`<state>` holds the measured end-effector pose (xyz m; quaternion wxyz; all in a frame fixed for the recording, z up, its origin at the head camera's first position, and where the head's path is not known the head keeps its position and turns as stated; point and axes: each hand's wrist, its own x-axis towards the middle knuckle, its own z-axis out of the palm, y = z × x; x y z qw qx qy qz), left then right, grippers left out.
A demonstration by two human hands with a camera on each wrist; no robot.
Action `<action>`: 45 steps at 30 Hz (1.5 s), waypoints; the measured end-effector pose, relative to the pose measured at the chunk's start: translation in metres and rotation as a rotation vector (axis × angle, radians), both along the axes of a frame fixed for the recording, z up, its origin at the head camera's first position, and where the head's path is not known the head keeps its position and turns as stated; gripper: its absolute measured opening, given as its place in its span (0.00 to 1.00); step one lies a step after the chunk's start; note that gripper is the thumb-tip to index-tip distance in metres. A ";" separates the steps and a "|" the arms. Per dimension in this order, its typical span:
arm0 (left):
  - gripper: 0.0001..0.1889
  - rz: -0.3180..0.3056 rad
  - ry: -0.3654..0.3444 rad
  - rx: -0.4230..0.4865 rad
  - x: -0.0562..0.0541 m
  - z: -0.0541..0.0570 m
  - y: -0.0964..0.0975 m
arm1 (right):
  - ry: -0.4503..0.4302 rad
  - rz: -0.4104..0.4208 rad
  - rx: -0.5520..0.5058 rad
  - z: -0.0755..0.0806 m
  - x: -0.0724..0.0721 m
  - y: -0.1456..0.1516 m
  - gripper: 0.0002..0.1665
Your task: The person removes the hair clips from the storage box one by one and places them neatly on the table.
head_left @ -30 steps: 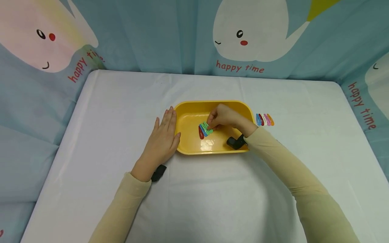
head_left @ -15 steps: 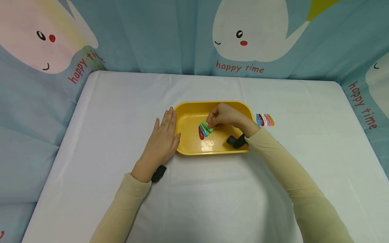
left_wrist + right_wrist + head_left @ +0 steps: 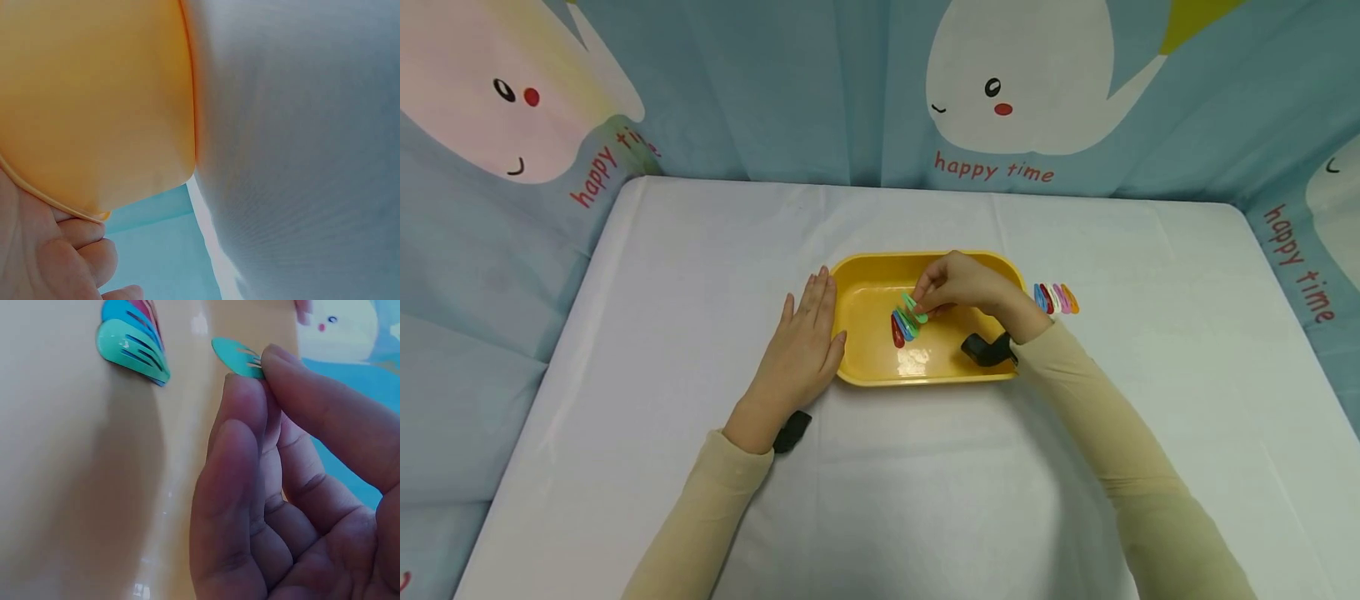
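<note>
Tray (image 3: 865, 346): yellow, with rounded corners, standing on the white-covered counter (image 3: 700, 267).
Held clip (image 3: 236, 358): green, raised above the tray's floor; in the right wrist view we find it apart from the other clips, its rounded end sticking out free and its slotted part at the fingertips.
Right hand (image 3: 973, 287): reaching over the tray's right side, thumb and fingertips pinching the held clip.
Tray row (image 3: 904, 327): clips in red, blue and green, lying close together in the tray, near the held clip; from the head view we read red as leftmost.
Left hand (image 3: 797, 354): laid flat along the tray's left rim, fingers straight and pointing away from the body, thumb at the near corner.
Outer row (image 3: 1056, 298): we count five clips on the counter just beside the tray's right end, running blue, red, white, pink, orange from left to right.
Sleeves (image 3: 692, 517): pale yellow, on both arms, with black devices (image 3: 792, 432) at the wrists.
Curtain (image 3: 790, 92): blue, around the counter, printed with whales and red "happy time" lettering.
</note>
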<state>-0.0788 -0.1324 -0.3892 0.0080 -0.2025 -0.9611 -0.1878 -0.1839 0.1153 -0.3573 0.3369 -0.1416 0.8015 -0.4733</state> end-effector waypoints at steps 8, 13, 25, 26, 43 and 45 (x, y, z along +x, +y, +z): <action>0.34 -0.004 0.006 0.011 0.000 0.001 0.001 | 0.019 -0.010 -0.020 0.006 0.001 0.004 0.07; 0.34 -0.004 0.004 0.010 0.000 0.001 0.002 | 0.025 -0.020 -0.041 0.007 0.002 0.008 0.07; 0.35 -0.001 0.001 -0.004 0.002 0.001 0.001 | 0.028 -0.047 -0.115 0.010 0.008 0.019 0.07; 0.34 -0.001 0.002 -0.004 0.002 0.001 0.001 | 0.032 -0.047 -0.119 0.010 0.009 0.019 0.07; 0.34 -0.003 0.011 0.008 0.002 -0.001 0.000 | 0.050 -0.076 -0.158 0.009 0.015 0.030 0.06; 0.34 -0.002 0.008 0.007 0.002 -0.001 0.000 | 0.051 -0.081 -0.177 0.010 0.016 0.033 0.06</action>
